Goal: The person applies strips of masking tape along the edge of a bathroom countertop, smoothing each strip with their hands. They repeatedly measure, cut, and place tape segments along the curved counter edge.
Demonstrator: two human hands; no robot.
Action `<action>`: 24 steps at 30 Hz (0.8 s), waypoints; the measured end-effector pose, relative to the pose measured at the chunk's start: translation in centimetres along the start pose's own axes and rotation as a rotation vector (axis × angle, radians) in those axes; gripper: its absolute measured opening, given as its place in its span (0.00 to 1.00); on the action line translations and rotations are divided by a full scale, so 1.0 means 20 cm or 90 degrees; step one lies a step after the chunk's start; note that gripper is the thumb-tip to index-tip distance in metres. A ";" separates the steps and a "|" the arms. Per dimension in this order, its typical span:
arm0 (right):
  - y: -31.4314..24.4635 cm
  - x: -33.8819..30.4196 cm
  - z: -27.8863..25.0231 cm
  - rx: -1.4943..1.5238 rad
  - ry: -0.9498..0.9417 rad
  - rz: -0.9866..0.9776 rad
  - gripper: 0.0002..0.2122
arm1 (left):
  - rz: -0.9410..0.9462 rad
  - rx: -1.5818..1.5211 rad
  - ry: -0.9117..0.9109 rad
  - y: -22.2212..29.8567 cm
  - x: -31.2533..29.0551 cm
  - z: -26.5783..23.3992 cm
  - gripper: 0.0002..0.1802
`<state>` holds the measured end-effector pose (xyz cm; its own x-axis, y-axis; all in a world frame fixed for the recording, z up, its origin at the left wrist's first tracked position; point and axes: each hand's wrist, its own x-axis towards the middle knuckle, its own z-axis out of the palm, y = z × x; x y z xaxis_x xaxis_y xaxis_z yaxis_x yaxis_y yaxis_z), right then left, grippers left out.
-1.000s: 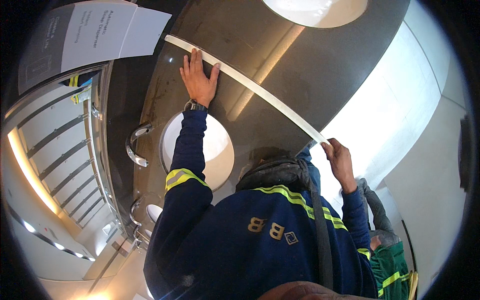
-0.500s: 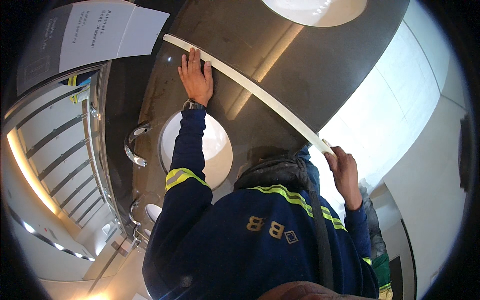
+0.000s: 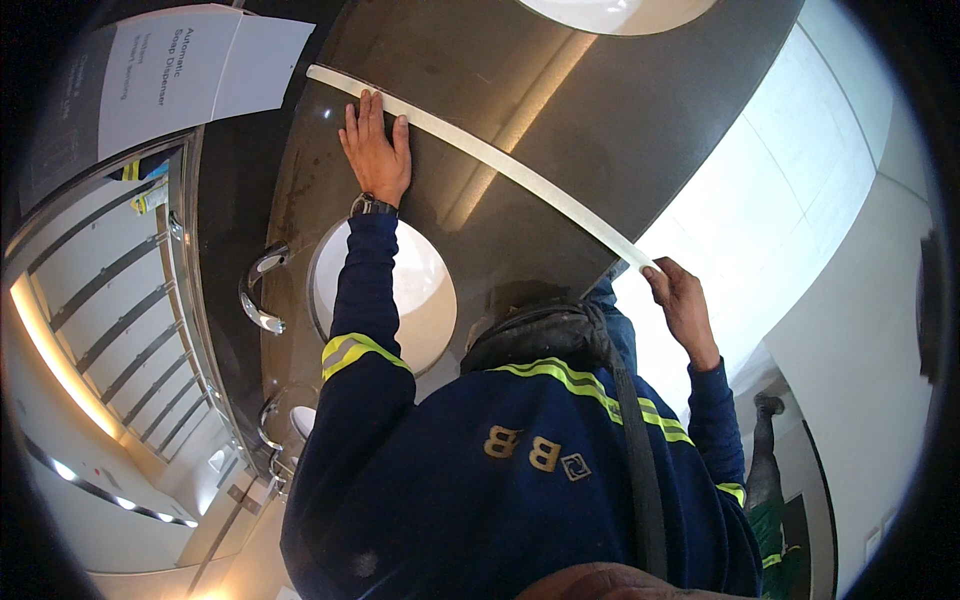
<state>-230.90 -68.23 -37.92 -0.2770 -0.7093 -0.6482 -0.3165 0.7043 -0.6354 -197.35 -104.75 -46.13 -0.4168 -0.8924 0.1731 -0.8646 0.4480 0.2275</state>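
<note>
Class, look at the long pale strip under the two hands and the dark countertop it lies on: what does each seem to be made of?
The strip looks like matte, off-white plastic or tape: thin, flat, uniform, running in one long band. The countertop looks like polished dark stone or a stone-like composite, since it shows soft, streaky reflections. Neither is certain from sight alone.

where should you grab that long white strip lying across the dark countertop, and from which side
Probably at its two ends. The white strip is long, thin and flat on the countertop, so a middle grip would likely let it sag. The left hand presses it flat near one end; the right hand takes the end overhanging the counter edge, reachable from below.
</note>
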 end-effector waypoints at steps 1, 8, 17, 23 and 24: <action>0.00 0.00 0.00 0.004 0.004 -0.005 0.19 | 0.008 0.003 -0.001 0.00 0.00 0.00 0.34; 0.00 -0.01 0.04 0.002 -0.011 0.009 0.20 | 0.079 -0.022 -0.043 0.03 -0.06 -0.03 0.34; 0.01 0.00 0.06 -0.003 -0.019 0.015 0.20 | 0.027 0.016 -0.057 0.13 -0.09 -0.03 0.47; 0.04 -0.01 0.10 -0.007 -0.028 0.024 0.21 | 0.010 0.039 -0.059 0.16 -0.09 -0.02 0.54; 0.05 0.00 0.11 -0.001 -0.027 0.019 0.21 | 0.004 0.031 -0.057 0.17 -0.08 -0.03 0.54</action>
<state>-229.25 -67.40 -39.45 -0.2474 -0.6866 -0.6836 -0.3108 0.7245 -0.6152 -199.47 -101.74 -45.15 -0.4437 -0.8919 0.0873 -0.8738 0.4522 0.1790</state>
